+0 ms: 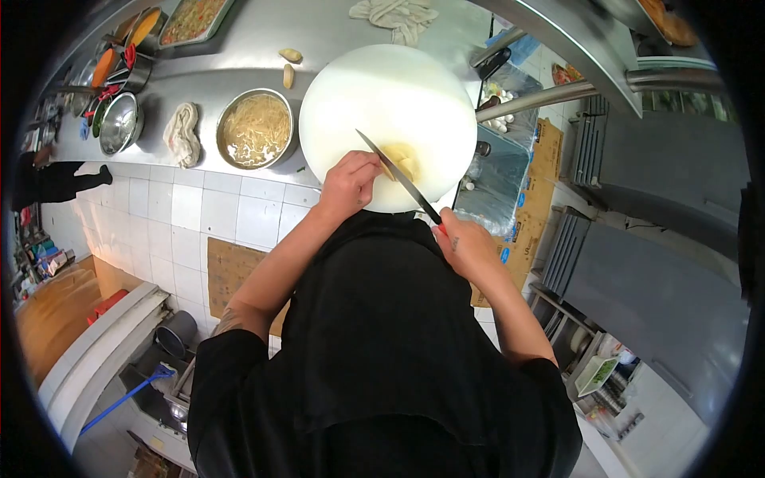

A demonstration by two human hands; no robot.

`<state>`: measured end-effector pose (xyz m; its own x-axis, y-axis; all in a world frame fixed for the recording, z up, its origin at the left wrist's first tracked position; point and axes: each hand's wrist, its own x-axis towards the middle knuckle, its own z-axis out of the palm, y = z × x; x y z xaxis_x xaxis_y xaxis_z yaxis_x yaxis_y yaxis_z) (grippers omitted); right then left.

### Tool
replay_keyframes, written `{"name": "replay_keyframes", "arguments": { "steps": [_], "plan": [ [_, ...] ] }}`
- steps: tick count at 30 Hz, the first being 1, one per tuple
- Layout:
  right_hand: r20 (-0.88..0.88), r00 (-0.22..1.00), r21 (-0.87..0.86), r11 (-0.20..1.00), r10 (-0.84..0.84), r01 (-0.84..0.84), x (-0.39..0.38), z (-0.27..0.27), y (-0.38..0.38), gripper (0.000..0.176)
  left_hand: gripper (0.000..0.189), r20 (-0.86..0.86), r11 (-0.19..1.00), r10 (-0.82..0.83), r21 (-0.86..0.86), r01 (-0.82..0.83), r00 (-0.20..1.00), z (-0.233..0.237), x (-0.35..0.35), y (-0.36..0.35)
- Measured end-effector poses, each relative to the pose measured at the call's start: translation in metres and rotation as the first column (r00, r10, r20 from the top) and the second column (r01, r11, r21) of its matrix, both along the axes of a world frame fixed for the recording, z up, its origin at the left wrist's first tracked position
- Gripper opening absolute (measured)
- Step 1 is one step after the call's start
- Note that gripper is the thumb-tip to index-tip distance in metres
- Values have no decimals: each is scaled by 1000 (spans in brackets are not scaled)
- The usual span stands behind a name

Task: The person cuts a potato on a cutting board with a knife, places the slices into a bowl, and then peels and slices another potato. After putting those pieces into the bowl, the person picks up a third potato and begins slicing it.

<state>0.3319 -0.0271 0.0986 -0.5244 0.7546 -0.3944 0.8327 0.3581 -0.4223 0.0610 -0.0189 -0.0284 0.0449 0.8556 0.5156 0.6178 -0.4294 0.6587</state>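
Observation:
On the round white cutting board (351, 95), a kitchen knife (405, 180) lies slantwise, its tip toward the upper left. My right hand (468, 245) is closed around its handle. Fingers curled, my left hand (349, 185) holds a pale yellow piece of food (386, 168) against the left side of the blade. Thin pale yellow slices (402, 159) lie in a small pile on the other side of the blade. The kind of food is not certain; it looks like peeled root or tuber. My left fingertips are partly hidden.
Left of the board stands a metal bowl (221, 143) of pale shreds in liquid. Two pale peeled pieces (289, 57) lie behind it. A crumpled cloth (182, 134) and an empty steel bowl (119, 123) sit farther left. Another person's dark-clothed leg (76, 182) shows at far left.

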Motion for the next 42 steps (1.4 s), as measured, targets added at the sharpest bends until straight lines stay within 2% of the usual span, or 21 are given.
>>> {"name": "replay_keyframes", "arguments": {
  "steps": [2,5,11,14,23,30,35,42],
  "plan": [
    [55,998,-62,998,-5,9,2,7,-1,21,26,0,1000,-2,-2,2,1000,0,0,0],
    [8,999,-82,996,-45,46,4,3,-2,23,28,-26,1000,-20,-22,20,999,-2,-1,-1],
    [9,1000,-39,999,-28,28,-14,-5,0,20,28,-10,999,-25,-27,25,1000,-2,-1,0],
    [-46,997,-35,998,-62,61,-28,-49,4,19,26,3,1000,-11,-19,11,1000,0,1,0],
    [-72,995,-33,997,-70,68,-33,-42,10,22,24,1,1000,9,-16,-9,1000,-3,-1,-1],
    [-17,1000,16,1000,6,-5,-8,-7,4,20,25,-23,1000,8,-28,-9,1000,-1,-1,-2],
    [23,999,-79,997,-24,25,0,4,3,22,26,-42,1000,5,-20,-5,999,-3,-1,-1],
    [-10,1000,-74,997,-12,11,-3,-7,5,22,22,-33,999,9,-34,-10,999,-2,-1,-1]
  ]
}}
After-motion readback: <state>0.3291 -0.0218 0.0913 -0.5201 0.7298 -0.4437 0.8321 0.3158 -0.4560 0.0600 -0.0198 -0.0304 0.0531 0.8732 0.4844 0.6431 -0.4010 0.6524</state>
